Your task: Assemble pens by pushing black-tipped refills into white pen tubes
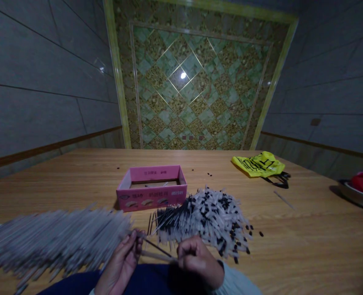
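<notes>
My left hand [124, 260] pinches one end of a thin dark rod [157, 246], which looks like a pen refill and slants toward my other hand. Fingers curled, my right hand [198, 259] is closed on the end of a pale translucent tube [156, 256], like a pen barrel; the tube's far end reaches near my left hand. A broad heap of similar pale tubes [55, 237] lies to the left. Beyond my right hand is a pile of short clear pieces with black bits [215, 217], with a bundle of dark thin rods [169, 217] at its left side.
Behind the piles stands an open pink cardboard box [152, 196] with a few thin sticks inside. A yellow bag [258, 164] with black straps lies at the back right of the wooden table [316, 237]. One loose tube [284, 200] and a red-and-silver bowl [361, 190] are at right.
</notes>
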Tool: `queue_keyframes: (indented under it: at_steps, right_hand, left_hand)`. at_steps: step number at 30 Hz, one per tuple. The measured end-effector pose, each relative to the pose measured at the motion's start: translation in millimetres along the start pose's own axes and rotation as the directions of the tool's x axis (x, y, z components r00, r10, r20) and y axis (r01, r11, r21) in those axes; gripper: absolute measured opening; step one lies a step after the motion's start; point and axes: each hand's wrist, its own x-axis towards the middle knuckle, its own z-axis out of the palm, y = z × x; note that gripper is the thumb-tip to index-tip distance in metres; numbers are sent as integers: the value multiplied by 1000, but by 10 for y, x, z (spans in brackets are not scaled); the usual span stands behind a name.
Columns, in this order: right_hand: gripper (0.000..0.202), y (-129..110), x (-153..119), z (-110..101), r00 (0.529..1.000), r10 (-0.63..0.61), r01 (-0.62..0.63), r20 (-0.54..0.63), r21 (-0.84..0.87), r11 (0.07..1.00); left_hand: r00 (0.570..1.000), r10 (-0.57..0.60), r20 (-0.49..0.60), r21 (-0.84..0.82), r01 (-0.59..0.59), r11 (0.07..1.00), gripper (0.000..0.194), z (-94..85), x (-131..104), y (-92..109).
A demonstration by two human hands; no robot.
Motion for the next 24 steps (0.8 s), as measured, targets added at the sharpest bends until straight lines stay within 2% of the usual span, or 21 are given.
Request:
queue_keyframes:
  at_steps: [5,11,17,20,24]
  right_hand:
    - [11,-34,-17,-58,999,12,-8,-43,97,995]
    - [13,-5,-10,-75,1000,17,-15,-22,65,998]
    - [12,51,7,-81,999,38,-38,-6,69,997]
    - [13,51,15,-102,998,57,-57,-1,88,994]
    - [20,54,25,-91,998,36,-33,-45,55,998]
  left_hand:
    - [999,-35,-26,-80,32,996,22,50,-41,53]
    - [999,-28,-28,-72,26,997,22,43,-38,47]
    - [995,67,69,128,-76,989,14,-5,-24,7]
    - [989,113,99,242,-134,961,23,-13,-30,8]
    - [984,85,154,366,-136,921,27,-11,-50,4]
